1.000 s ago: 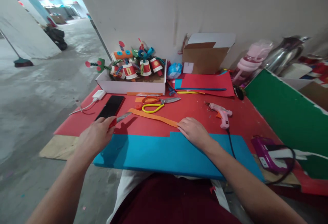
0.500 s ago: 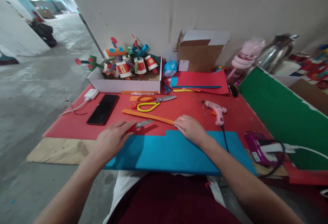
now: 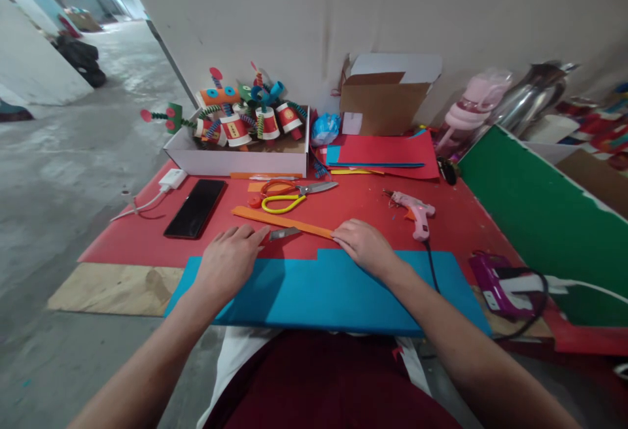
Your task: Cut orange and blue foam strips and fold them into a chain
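Note:
My left hand (image 3: 232, 261) is closed around a utility knife (image 3: 284, 233); its handle is mostly hidden by the fingers, and the blade end points right, close to the near edge of an orange paper strip (image 3: 279, 220). Pinched in my right hand (image 3: 360, 244) is the right end of that strip, which slants across the red table covering. A blue paper sheet (image 3: 314, 298) lies under both wrists along the front edge. Just beyond the strip are scissors (image 3: 294, 195) with one red and one yellow handle.
A black phone (image 3: 195, 209) and white charger (image 3: 173, 178) lie left. Behind stands a white box (image 3: 240, 165) of paper-cup figures. To the right are a pink glue gun (image 3: 416, 212) with a cord, a purple box (image 3: 498, 285) and a green panel (image 3: 544, 220).
My left hand has moved right and slightly up with the utility knife, bringing the blade nearer the orange strip. My right hand keeps its place on the strip's end.

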The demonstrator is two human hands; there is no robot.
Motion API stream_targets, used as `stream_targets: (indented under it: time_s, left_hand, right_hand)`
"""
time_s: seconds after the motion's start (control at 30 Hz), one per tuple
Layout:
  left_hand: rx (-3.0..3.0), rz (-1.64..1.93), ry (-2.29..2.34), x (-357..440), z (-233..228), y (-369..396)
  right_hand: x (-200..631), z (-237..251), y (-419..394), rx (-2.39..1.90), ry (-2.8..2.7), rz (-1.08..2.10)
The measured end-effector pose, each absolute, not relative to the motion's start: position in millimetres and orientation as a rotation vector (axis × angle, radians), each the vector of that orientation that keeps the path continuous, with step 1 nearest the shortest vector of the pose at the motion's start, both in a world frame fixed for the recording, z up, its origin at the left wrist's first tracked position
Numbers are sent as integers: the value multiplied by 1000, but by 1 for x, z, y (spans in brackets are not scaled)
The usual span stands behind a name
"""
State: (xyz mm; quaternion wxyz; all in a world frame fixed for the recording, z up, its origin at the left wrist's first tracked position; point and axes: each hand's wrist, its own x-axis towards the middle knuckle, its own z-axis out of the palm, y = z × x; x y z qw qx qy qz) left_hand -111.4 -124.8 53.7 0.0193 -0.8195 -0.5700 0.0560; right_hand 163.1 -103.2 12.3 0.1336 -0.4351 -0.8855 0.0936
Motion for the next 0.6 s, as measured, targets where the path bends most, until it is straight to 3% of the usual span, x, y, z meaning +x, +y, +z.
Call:
stream_targets:
  time_s: [0.6]
  left_hand:
    - [-2470,163,-1861,-125,58,-125]
  right_hand:
    - [164,10,-103,-1256,-2545,284]
